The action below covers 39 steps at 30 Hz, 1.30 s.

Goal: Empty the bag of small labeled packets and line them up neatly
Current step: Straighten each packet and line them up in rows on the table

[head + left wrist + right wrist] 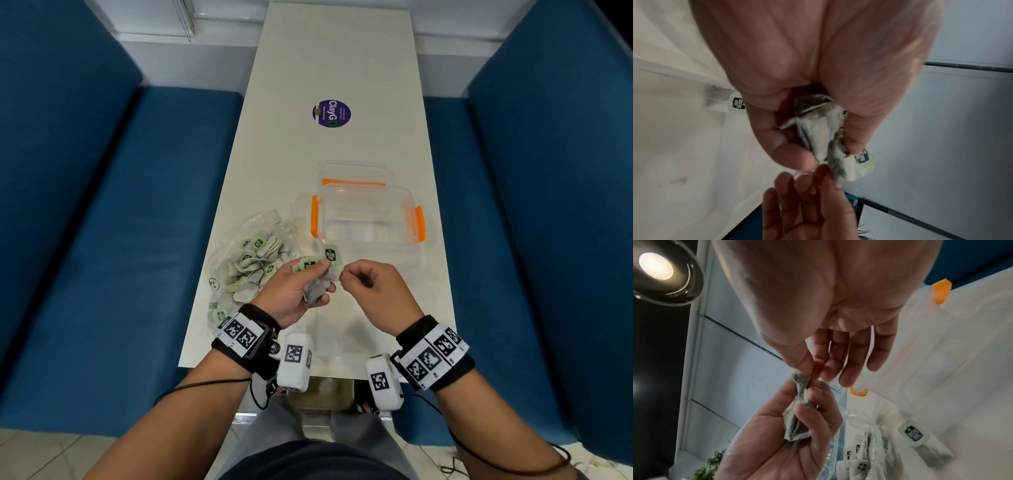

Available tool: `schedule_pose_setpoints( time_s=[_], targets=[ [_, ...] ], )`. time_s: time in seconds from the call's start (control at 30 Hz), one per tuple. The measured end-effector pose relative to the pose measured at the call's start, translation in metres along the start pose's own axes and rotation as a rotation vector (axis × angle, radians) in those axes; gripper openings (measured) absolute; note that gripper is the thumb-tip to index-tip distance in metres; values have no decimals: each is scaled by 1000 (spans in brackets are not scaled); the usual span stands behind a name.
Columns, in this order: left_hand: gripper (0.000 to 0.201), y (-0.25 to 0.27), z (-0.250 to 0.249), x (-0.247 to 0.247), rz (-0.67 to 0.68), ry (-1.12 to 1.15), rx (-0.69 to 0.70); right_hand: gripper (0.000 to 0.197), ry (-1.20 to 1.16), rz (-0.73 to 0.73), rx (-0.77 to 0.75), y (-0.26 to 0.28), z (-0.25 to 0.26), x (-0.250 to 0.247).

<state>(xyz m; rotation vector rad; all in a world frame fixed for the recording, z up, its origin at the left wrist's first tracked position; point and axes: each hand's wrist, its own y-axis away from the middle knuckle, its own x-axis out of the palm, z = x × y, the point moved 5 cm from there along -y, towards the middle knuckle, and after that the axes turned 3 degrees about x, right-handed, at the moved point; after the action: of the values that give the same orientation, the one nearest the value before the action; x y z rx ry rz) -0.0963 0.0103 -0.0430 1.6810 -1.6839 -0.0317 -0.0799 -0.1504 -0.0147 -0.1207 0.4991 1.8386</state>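
Toward the left edge of the long white table [342, 68], near its front end, lies the crumpled clear plastic bag [246, 263], open and mostly full of small grey-white tea packets with green labels [255, 265]; one more packet lies on the table just beside the bag.

To its right, raised above the table's near end, the left hand [294, 291] has its fingers curled round a small bunch of these packets [818, 133], two green tags sticking up above the knuckles. The right hand [373, 291] meets it: thumb and forefinger pinch the top of one packet [800, 382] in the bunch, while the other fingers [877, 356] stay loosely extended. How many packets the left hand holds is hard to tell, perhaps two or three.

Right of the hands, near the right edge, stands a clear rectangular plastic box with orange clips [418, 222], its clear lid [352, 171] lying behind it.

The step in hand seems to be separating one packet from the bunch; no row has been started in view. The next move likely calls for pulling that packet free without tangling the tags, then laying it flat, label up, to begin a line.
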Motion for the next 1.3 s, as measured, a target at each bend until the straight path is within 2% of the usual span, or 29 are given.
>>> schedule_pose_setpoints(
  time_s=[0.23,0.37,0.57,0.7,0.9,1.03,1.3],
  targets=[
    [6,-3,0,-9,-41,-221,83,15,-72,-35,3,-4,1,-8],
    [14,-4,1,-8,-14,-330,123,28,10,-5,-5,-9,2,-4],
    [20,-2,-1,-7,19,-462,150,26,-35,-25,60,-14,-5,-2],
    [20,-1,0,-8,33,-459,133,25,-76,-30,69,-15,-11,1],
    [26,-1,6,-14,14,-428,78,25,7,64,112,-11,-21,7],
    [18,1,15,-29,-39,-383,-3,26,-2,22,156,-19,-40,8],
    [16,11,11,-59,-122,-248,-40,25,138,99,372,-47,-103,41]
  ],
)
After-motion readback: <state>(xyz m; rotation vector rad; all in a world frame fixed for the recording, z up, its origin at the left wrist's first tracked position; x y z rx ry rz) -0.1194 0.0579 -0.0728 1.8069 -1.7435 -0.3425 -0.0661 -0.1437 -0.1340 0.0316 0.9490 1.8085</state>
